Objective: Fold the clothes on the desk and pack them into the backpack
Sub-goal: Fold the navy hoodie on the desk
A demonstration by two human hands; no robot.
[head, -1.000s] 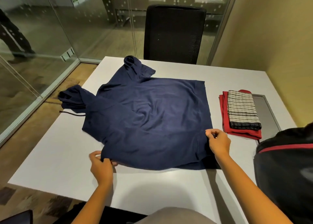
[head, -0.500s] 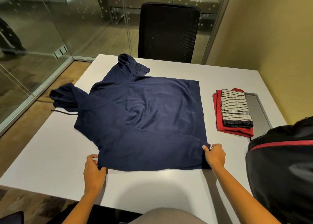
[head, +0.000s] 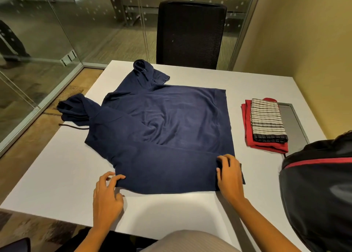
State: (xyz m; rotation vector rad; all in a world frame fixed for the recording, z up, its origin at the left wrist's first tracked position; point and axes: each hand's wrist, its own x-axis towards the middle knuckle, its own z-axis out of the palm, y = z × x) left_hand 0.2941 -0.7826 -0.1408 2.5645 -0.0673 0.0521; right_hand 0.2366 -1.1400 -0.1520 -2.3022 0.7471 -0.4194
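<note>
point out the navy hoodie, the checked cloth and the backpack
navy hoodie (head: 171,122), head view, middle of its body
checked cloth (head: 266,118), head view, centre of its top face
backpack (head: 320,194), head view, its black front panel

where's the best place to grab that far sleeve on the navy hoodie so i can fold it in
Probably the cuff end of the far sleeve, pinched from above by reaching over the body from the near side. It is the one part of the navy hoodie poking past the body's far edge. It lies bunched and doubled over, so a raised fold offers a grip.
</note>
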